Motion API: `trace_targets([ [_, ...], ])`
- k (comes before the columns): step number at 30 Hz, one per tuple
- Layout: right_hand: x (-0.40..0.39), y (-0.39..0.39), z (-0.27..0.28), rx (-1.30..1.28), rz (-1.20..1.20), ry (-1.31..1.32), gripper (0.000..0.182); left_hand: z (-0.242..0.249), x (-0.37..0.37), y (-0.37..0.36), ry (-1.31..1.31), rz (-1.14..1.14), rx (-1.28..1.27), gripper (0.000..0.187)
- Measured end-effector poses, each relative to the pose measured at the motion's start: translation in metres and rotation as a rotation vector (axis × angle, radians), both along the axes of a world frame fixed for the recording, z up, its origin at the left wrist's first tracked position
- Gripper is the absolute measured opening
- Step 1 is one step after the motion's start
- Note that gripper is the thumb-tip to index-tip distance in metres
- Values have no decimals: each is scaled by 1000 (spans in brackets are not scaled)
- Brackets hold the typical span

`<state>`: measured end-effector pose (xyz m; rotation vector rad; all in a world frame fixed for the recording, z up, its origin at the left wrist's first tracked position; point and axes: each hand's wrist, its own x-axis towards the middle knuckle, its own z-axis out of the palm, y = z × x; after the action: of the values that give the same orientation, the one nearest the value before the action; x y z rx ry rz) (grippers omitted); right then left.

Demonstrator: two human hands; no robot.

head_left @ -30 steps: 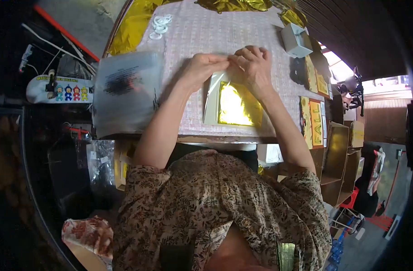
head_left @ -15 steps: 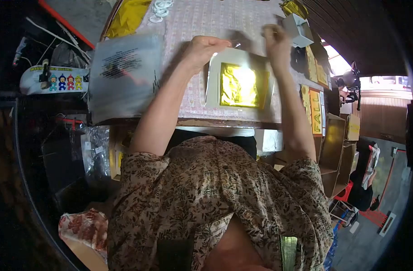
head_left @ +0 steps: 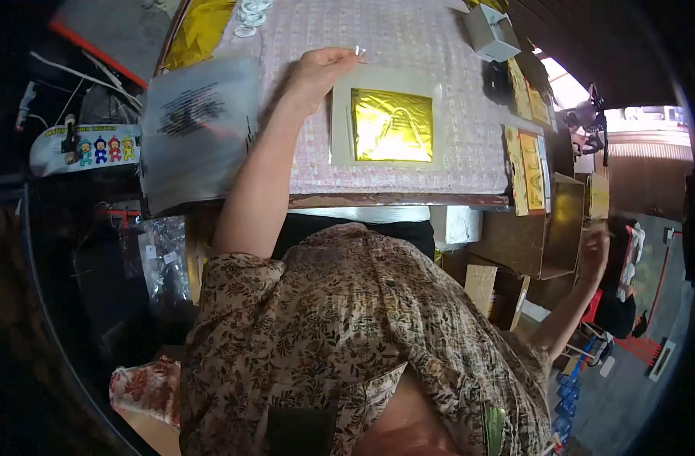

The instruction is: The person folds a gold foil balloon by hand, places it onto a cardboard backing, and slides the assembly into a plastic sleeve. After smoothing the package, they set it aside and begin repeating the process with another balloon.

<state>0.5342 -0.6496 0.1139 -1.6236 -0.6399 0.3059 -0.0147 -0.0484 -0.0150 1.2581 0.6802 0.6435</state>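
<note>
A shiny gold foil packet (head_left: 394, 144) lies on the table inside a clear plastic bag (head_left: 343, 129), with a pale flat sheet around it. At the bag's top left edge, my left hand (head_left: 321, 76) is closed, thumb and fingers pinching the clear film, which glints at the fingertips. Far off to the right, beyond the table's edge, my right hand (head_left: 594, 249) hangs beside the cardboard boxes. Blur hides its fingers, and I cannot make out anything in it.
A stack of printed frosted plastic bags (head_left: 199, 125) lies at the left, with gold foil (head_left: 199, 34) and white rings (head_left: 251, 17) behind. At the right are a white box (head_left: 492, 34), orange-printed cards (head_left: 530, 171) and an open cardboard box (head_left: 562, 228). A skateboard (head_left: 85, 144) stands left of the table.
My right hand has swung from above the bag out past the table's right edge. My left hand keeps its pinch, and bag and packet appear slightly further left and up as the view shifts.
</note>
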Motion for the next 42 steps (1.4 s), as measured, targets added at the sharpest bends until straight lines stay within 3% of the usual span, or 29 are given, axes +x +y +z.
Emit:
trace_targets([
  [5,-14,-92,-57,-1216,-423,-539,42,6,1,-3,79,-50,25,39],
  [7,-29,-55,-34,-1410,-633,-1563,45,5,3,-4,70,0,81,37],
  [8,-91,39,11,-1502,-600,-1196,40,4,5,-3,75,-13,87,37],
  [9,-109,75,18,-1030,-473,-1158,32,2,5,0,157,0,106,36],
  [10,-112,105,-3,-403,-334,-838,38,3,5,1,240,23,125,35],
  [11,-163,163,8,-390,-274,-812,41,4,6,0,249,25,128,35],
  [12,-175,195,1,-324,-85,-930,40,6,7,-3,303,132,387,33],
  [13,-195,226,-10,-173,97,-794,45,8,7,-5,352,239,649,30],
  [14,-204,253,-17,-335,173,-1018,51,10,3,-5,362,238,653,30],
  [15,-240,280,-17,-486,210,-663,54,14,-2,-4,356,220,934,28],
  [16,-258,306,-29,-361,364,-699,53,18,-5,-5,344,197,1215,26],
  [18,-285,346,-47,-356,644,-626,50,21,-8,-20,361,84,1148,24],
  [20,-297,383,-75,-150,753,-890,47,17,-8,-24,377,-27,1071,21],
  [24,-288,417,-108,-228,745,-929,41,7,-14,-26,359,-61,1029,18],
  [26,-274,426,-114,-331,682,-800,34,10,-14,-21,380,-46,979,17],
  [28,-266,438,-112,-317,676,-827,37,11,-11,-11,409,-65,1028,25],
  [30,-261,450,-110,-315,552,-1134,47,18,-5,2,458,-79,1047,31],
  [31,-258,455,-113,-393,529,-1094,60,20,-2,9,509,-89,1071,37],
  [32,-254,461,-114,-396,532,-1094,60,17,0,20,509,-90,1066,37],
  [34,-247,471,-112,-460,615,-870,65,14,3,39,376,-130,1303,43],
  [35,-241,476,-110,-494,649,-902,70,11,3,45,378,-130,1296,43],
  [37,-247,477,-101,-510,671,-864,67,31,7,50,515,-378,907,37],
  [39,-251,477,-93,-525,690,-827,64,43,9,54,568,-448,766,33],
  [40,-251,477,-90,-507,730,-680,60,45,10,55,616,-519,626,30],
  [42,-249,477,-91,-489,765,-531,57,47,9,51,608,-526,745,24],
])
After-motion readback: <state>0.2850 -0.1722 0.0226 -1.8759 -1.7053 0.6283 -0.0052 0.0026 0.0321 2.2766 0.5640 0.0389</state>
